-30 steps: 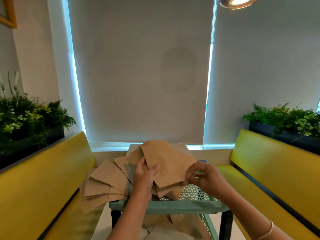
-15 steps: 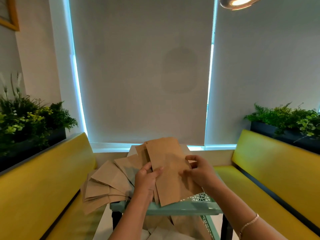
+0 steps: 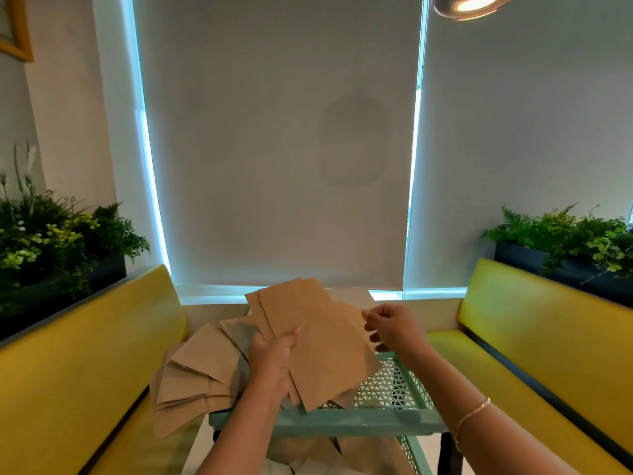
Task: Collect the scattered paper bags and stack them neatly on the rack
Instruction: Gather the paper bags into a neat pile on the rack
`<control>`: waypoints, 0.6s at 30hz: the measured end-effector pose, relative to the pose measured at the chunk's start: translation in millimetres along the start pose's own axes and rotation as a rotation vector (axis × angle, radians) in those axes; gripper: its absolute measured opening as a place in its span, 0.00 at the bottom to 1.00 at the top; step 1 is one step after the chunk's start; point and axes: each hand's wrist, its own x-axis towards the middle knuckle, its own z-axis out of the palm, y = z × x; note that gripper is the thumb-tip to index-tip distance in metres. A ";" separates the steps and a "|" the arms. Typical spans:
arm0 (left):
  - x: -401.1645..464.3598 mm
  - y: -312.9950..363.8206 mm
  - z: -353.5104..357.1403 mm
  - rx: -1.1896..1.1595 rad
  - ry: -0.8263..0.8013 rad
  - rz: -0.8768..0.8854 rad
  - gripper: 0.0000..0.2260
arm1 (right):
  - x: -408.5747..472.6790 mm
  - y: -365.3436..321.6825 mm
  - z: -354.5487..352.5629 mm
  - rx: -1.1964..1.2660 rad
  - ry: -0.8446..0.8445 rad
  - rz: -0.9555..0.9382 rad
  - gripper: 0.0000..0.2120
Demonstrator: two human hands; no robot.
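Held bags: I see a bundle of brown paper bags (image 3: 318,344) lifted above the rack's top shelf, long axis tilted toward the far left, several layers fanned at the upper edge.
Left hand: my view shows the left hand (image 3: 274,361) clamped on the bundle's left edge, thumb on the top face, fingers beneath.
Right hand: the right hand (image 3: 394,329) sits at the bundle's right edge, fingers curled; I cannot tell whether they pinch the paper. A thin bracelet (image 3: 474,411) circles that wrist.
Loose bags: I note a spread pile of bags (image 3: 195,375) to the left, overhanging the rack's left side; more bags (image 3: 342,454) lie on a lower level.
Rack: mint-green perforated rack (image 3: 390,389), its right part bare.
Surroundings: yellow benches (image 3: 534,323) flank the rack on both sides; planters with greenery (image 3: 568,238) stand behind them; grey roller blinds (image 3: 274,138) cover the windows.
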 end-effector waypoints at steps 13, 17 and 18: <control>4.3 -6.7 -9.4 0.418 0.100 0.242 0.16 | 73.1 13.0 17.0 -0.866 -0.153 -0.005 0.35; 5.1 -5.4 -9.7 0.427 0.093 0.241 0.18 | 82.8 13.9 21.1 -0.866 -0.109 -0.005 0.35; 5.5 -5.8 -10.1 0.432 0.086 0.241 0.17 | 83.7 14.8 20.9 -0.885 -0.106 0.008 0.38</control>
